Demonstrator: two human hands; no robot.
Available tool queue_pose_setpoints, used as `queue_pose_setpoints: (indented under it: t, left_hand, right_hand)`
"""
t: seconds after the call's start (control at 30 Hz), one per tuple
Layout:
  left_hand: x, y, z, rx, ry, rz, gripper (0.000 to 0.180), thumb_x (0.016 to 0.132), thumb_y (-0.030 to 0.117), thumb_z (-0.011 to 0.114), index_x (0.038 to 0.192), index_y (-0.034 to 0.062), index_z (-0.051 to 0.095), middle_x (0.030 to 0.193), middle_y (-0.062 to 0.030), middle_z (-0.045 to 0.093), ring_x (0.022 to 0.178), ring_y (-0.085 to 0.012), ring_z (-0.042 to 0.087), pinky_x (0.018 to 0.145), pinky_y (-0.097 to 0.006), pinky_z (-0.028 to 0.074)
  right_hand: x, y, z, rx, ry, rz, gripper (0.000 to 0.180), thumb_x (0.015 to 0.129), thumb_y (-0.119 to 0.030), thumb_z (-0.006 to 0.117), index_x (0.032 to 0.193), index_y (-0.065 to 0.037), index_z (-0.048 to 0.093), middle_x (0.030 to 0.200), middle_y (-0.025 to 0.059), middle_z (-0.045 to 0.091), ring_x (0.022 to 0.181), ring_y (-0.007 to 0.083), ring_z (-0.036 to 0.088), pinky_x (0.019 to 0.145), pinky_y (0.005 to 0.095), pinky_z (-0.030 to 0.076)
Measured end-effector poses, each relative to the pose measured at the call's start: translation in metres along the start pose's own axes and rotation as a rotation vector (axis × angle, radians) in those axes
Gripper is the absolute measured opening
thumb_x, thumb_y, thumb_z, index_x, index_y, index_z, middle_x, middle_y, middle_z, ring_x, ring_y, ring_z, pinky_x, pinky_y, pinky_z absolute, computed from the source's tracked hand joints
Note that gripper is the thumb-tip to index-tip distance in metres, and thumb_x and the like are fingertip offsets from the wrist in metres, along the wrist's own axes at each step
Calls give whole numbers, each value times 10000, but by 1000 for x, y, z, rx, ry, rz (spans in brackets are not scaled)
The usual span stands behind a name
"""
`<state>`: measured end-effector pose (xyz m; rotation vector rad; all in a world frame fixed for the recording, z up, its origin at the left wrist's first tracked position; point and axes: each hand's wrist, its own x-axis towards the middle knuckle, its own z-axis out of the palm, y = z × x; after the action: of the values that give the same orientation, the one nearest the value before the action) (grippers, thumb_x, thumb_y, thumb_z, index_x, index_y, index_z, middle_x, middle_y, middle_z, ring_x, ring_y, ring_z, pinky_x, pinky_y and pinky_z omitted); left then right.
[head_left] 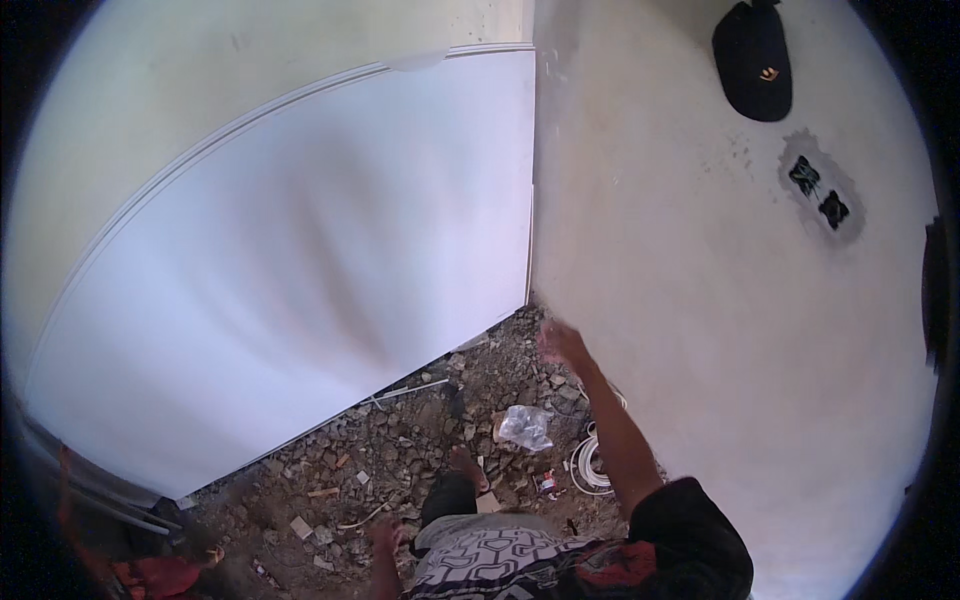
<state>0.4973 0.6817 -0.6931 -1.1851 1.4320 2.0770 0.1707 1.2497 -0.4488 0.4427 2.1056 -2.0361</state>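
My right arm reaches forward, and my right hand (pixel 562 344) is beside the plain wall, close to the lower right corner of a large white board (pixel 400 200). Motion smears its fingers, so I cannot make out whether they hold anything. The board leans upright against the left wall, its lower edge near the rubble. Low by my left side hangs my left hand (pixel 387 532), above the rough ground. Its fingers are small and dim here, and I see nothing clearly in them.
Rubble and stones (pixel 400 450) cover the ground, with a clear plastic bag (pixel 525 427) and a coil of white cable (pixel 588 468). On the right wall hang a dark cap (pixel 754 62) and an open socket recess (pixel 820 192). Another person's red clothing (pixel 160 577) shows at lower left.
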Motion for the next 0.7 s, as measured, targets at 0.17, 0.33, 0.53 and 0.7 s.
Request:
queue_pose_setpoints:
  t: [0.17,0.33,0.53,0.7]
  left_hand:
    - [13,130,77,50,59,172,295,935,194,693,1193,66,627,922,-57,658,788,-199,666,688,-344,551]
    - [32,256,180,124,37,460,229,952,165,645,1152,54,628,928,-63,662,798,-180,669,669,-306,537]
    - [17,271,259,149,313,613,309,961,214,642,1202,23,618,1003,-78,679,869,-168,658,761,-318,529]
    - [-23,270,388,177,499,678,317,960,232,654,1181,4,646,1061,-96,687,914,-187,659,801,-334,525]
  right_hand:
    - [111,-143,7,35,54,-117,811,969,-406,630,1579,-89,199,1370,138,557,1142,278,607,913,475,514]
    - [262,-250,-17,113,71,-250,930,949,-470,641,1597,-112,77,1573,162,335,1381,354,411,1050,572,420]
    - [454,-325,-1,-63,208,-490,909,942,-507,639,1563,-34,173,1556,225,279,1387,382,375,1085,521,390]
    - [532,-293,24,-308,657,-758,786,966,-487,615,1451,81,370,1314,255,477,1258,382,445,1105,467,338]
